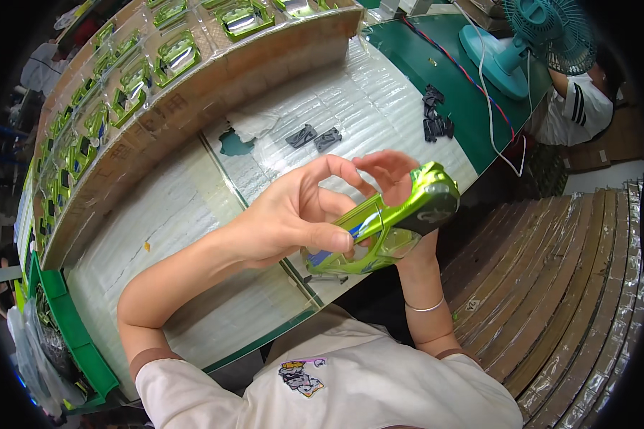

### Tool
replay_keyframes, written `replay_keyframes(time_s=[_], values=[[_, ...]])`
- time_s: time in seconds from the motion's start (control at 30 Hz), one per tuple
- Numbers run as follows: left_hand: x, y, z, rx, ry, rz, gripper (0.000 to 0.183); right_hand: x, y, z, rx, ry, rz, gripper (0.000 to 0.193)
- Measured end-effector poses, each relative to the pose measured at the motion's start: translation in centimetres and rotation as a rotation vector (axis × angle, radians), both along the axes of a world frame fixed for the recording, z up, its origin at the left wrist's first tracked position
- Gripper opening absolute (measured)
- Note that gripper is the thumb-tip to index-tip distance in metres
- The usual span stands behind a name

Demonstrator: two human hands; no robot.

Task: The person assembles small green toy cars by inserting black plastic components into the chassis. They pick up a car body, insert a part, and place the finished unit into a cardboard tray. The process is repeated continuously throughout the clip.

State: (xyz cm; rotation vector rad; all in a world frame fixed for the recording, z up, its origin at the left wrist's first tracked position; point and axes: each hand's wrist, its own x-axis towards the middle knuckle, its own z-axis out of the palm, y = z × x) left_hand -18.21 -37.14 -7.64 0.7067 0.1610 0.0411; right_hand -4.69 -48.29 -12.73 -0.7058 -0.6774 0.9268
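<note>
Both my hands hold up a shiny green toy car body shell point(402, 213) above the front edge of the bench. It is tilted, with a dark cap on its upper right end and clear window parts along its side. My left hand point(283, 204) is closed on the shell's left side, the thumb on the near face and the fingers bent over the top. Behind the other end is my right hand point(392, 171), its fingers curled round the shell and partly hidden by it. Beyond my hands, two small black plastic parts point(315, 137) lie on the white foam sheet point(368, 93).
A cardboard tray point(243, 75) with several similar green shells fills the far left. More black parts point(436, 118) are heaped at the far right, near a teal fan point(508, 61) and loose cables. Stacked cardboard point(551, 272) stands at right; a green crate point(86, 350) is at left. Another person sits beyond.
</note>
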Motion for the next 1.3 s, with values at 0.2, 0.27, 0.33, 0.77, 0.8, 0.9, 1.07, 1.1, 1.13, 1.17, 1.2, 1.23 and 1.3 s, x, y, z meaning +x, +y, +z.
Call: replay_keyframes(time_s=[0.2, 0.27, 0.33, 0.77, 0.8, 0.9, 1.07, 1.1, 1.13, 1.17, 1.2, 1.23, 1.3], values=[[0.2, -0.4, -0.9, 0.026, -0.005, 0.063, 0.052, -0.4, 0.6, -1.0, 0.276, -0.371, -0.013, 0.035], [0.3, -0.5, -1.1, 0.073, 0.037, 0.051, 0.048, 0.3, 0.8, -2.1, 0.361, -0.417, -0.002, 0.026], [0.0, -0.3, -1.2, 0.108, 0.119, 0.012, 0.047, 0.0, 0.3, -2.1, 0.265, -0.383, -0.056, 0.02], [-0.5, -1.6, -0.2, 1.499, -0.248, 0.345, 0.056, 0.0, 0.1, -1.8, 0.237, -0.303, -0.266, 0.027], [-0.5, -1.8, -0.1, 1.504, -0.255, 0.357, 0.055, -0.1, 0.1, -1.7, 0.245, -0.339, -0.268, 0.029], [-0.5, -2.0, 0.0, 1.53, -0.283, 0.393, 0.052, -0.3, 0.1, -1.1, 0.247, -0.404, -0.284, 0.033], [-0.6, -2.6, -0.2, 1.596, -0.301, 0.43, 0.049, -0.2, -0.4, -1.0, 0.224, -0.477, -0.303, 0.032], [-0.6, -2.6, -0.2, 1.597, -0.307, 0.424, 0.049, -0.1, -0.6, -1.0, 0.207, -0.514, -0.324, 0.032], [-0.6, -2.7, -0.2, 1.598, -0.313, 0.419, 0.05, -0.1, -0.7, -1.0, 0.19, -0.551, -0.345, 0.032], [-0.6, -2.7, -0.3, 1.599, -0.318, 0.413, 0.05, -0.1, -0.8, -1.0, 0.181, -0.545, -0.336, 0.033], [-0.6, -2.7, -0.3, 1.597, -0.315, 0.418, 0.05, -0.1, -0.8, -1.0, 0.174, -0.539, -0.33, 0.033], [-0.6, -2.8, -0.2, 1.595, -0.311, 0.422, 0.05, -0.1, -0.9, -1.0, 0.167, -0.533, -0.323, 0.034], [-0.6, -2.7, -0.2, 1.575, -0.307, 0.429, 0.051, 0.2, -0.6, -1.1, 0.204, -0.548, -0.311, 0.034]])
